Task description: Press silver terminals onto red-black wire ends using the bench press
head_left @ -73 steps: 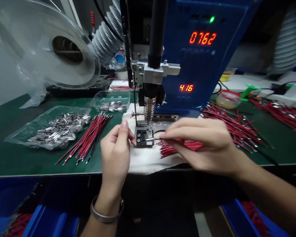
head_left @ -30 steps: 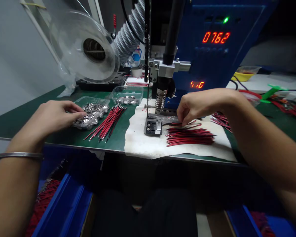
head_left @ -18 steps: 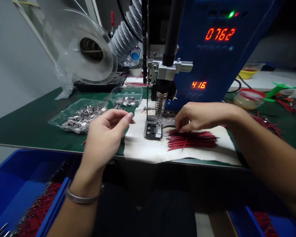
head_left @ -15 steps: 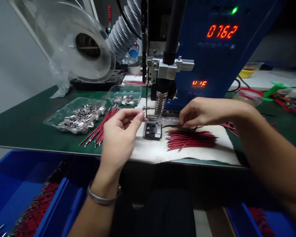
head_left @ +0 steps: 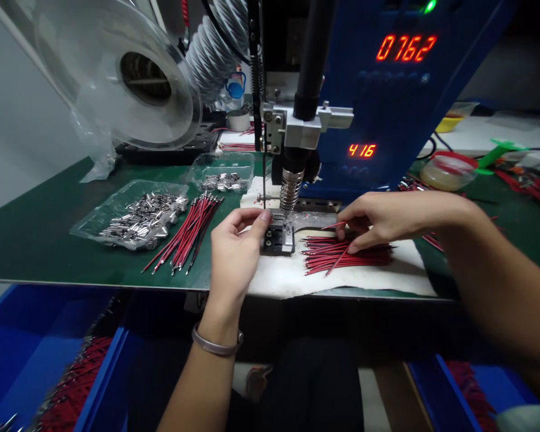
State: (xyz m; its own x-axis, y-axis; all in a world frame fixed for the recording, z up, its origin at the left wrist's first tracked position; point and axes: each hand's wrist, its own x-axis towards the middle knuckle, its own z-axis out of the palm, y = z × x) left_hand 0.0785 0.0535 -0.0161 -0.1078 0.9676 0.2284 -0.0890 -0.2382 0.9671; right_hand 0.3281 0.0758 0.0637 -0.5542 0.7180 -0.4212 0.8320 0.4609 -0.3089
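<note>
Both forearms are bare, and a plain silver bangle [head_left: 216,346] circles the left wrist.

Green-topped bench [head_left: 36,234], dim room. Plain grey wall [head_left: 13,132] on left. Blue machine housing [head_left: 387,102] at back with red digit readouts [head_left: 405,48] and a lit green LED [head_left: 429,6]. Blue bins [head_left: 22,342] under bench edge.

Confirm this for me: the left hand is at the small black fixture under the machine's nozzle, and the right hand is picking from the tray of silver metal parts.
Not quite. The left hand is at the small black fixture under the nozzle, but the right hand is on the bundle of red wires lying on the white cloth, not at the clear plastic tray of silver metal parts, which sits far to the left. The head view shows it.
</note>
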